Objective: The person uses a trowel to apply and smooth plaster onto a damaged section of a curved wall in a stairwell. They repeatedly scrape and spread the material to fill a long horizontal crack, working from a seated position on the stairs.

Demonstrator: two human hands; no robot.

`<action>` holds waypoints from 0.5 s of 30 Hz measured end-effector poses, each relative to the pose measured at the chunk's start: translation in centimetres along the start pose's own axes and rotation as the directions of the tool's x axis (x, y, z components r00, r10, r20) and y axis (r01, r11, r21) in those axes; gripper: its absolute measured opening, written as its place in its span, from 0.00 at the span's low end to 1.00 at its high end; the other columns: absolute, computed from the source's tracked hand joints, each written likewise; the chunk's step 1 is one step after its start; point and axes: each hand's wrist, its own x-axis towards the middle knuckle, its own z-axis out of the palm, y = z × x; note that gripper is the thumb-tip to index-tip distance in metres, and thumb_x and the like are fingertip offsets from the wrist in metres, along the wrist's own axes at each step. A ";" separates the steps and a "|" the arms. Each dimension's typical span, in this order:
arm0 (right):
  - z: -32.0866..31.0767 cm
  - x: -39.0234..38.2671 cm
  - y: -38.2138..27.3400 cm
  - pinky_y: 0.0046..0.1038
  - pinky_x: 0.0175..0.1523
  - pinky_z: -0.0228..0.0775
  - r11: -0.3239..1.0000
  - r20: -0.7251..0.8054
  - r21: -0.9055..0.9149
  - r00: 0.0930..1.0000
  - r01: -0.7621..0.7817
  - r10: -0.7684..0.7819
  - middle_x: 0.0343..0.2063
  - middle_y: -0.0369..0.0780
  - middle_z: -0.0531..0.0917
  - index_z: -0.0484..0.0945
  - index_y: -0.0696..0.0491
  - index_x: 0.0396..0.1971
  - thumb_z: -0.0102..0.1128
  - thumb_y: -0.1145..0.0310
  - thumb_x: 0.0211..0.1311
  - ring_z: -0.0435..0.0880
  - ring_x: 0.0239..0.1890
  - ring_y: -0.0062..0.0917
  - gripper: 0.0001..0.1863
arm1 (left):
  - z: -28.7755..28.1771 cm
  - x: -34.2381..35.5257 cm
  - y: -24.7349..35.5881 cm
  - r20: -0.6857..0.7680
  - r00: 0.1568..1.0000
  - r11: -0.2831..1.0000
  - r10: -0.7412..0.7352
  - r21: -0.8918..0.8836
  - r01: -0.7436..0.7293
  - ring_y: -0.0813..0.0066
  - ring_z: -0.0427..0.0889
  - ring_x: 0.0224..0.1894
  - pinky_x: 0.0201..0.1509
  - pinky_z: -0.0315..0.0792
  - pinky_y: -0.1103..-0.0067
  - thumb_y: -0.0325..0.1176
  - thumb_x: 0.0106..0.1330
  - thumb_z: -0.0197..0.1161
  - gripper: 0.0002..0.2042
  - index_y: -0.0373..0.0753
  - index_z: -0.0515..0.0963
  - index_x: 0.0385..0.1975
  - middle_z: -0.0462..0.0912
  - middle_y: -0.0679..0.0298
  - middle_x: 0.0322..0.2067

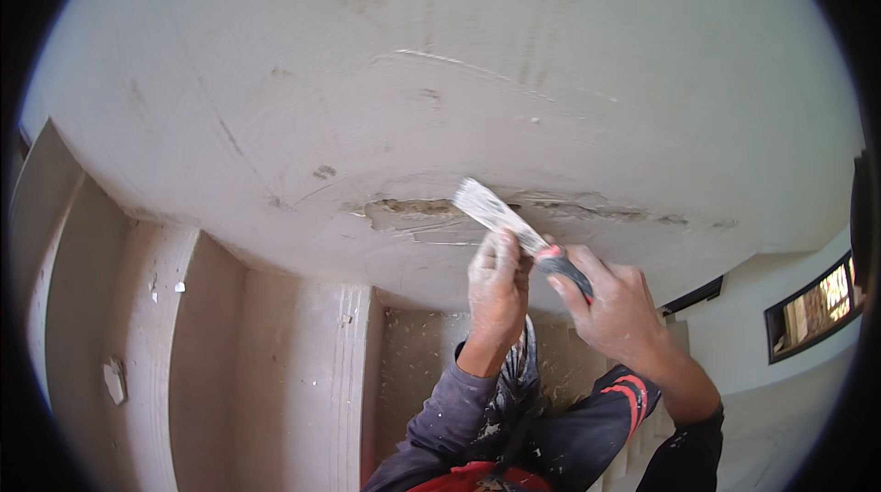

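Observation:
A putty knife (493, 209) with a white-smeared blade and a dark grey and red handle is held up before the wall. My right hand (610, 301) wraps around its handle. At the lower part of the blade, the closed fingers of my left hand (498, 288) touch the metal; whether they pinch something small there, I cannot make out. Behind the blade, a long ragged crack (413, 207) runs sideways across the pale wall (303, 125), with broken plaster and rough brown material showing in it.
Plastered steps (294, 373) rise on the left, with white chips and a larger flake (114, 380) lying on them. Speckled floor (413, 354) lies by my legs. A dark-framed window (811, 308) is set at the right. Thin raised ridges mark the wall above the crack.

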 end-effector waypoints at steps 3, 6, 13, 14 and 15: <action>-0.2 -2.3 0.6 0.42 0.27 0.70 0.996 0.113 -0.032 0.990 -0.078 0.082 0.21 0.49 0.79 0.72 0.56 0.41 0.55 0.66 0.61 0.78 0.22 0.49 0.12 | -1.5 -0.9 -2.0 -0.012 0.996 0.968 -0.088 0.235 0.088 0.82 0.74 0.34 0.42 0.69 0.82 0.39 0.72 0.50 0.15 0.32 0.75 0.35 0.79 0.65 0.31; -1.6 -2.7 -0.4 0.43 0.33 0.69 0.980 0.164 -0.026 0.966 -0.199 0.200 0.25 0.52 0.79 0.69 0.58 0.44 0.53 0.68 0.61 0.78 0.27 0.50 0.14 | -1.4 -1.3 -3.3 0.057 0.991 0.942 -0.118 0.322 0.093 0.83 0.71 0.35 0.42 0.67 0.82 0.39 0.71 0.53 0.15 0.31 0.77 0.35 0.78 0.68 0.30; -1.3 -0.3 0.2 0.43 0.29 0.67 0.954 0.174 0.120 0.952 -0.274 0.252 0.21 0.52 0.78 0.65 0.61 0.48 0.51 0.70 0.63 0.78 0.25 0.51 0.16 | 0.1 -1.2 -3.5 0.009 0.998 0.953 -0.069 0.296 0.063 0.84 0.70 0.35 0.42 0.67 0.82 0.39 0.70 0.54 0.15 0.30 0.77 0.37 0.78 0.68 0.31; -1.1 -0.1 0.2 0.43 0.28 0.67 0.972 0.158 0.075 0.965 -0.222 0.208 0.20 0.52 0.77 0.66 0.61 0.46 0.50 0.69 0.64 0.78 0.24 0.51 0.15 | 0.2 -1.2 -3.5 -0.004 0.999 0.962 -0.053 0.269 0.053 0.84 0.70 0.35 0.42 0.67 0.83 0.39 0.70 0.54 0.15 0.31 0.77 0.38 0.78 0.68 0.32; -1.0 0.2 0.2 0.44 0.27 0.66 0.985 0.145 0.029 0.976 -0.168 0.163 0.19 0.51 0.77 0.66 0.60 0.45 0.50 0.69 0.64 0.77 0.23 0.50 0.13 | 0.3 -1.1 -3.5 -0.018 0.999 0.969 -0.038 0.243 0.041 0.84 0.71 0.35 0.42 0.67 0.83 0.39 0.70 0.54 0.14 0.31 0.76 0.38 0.78 0.67 0.32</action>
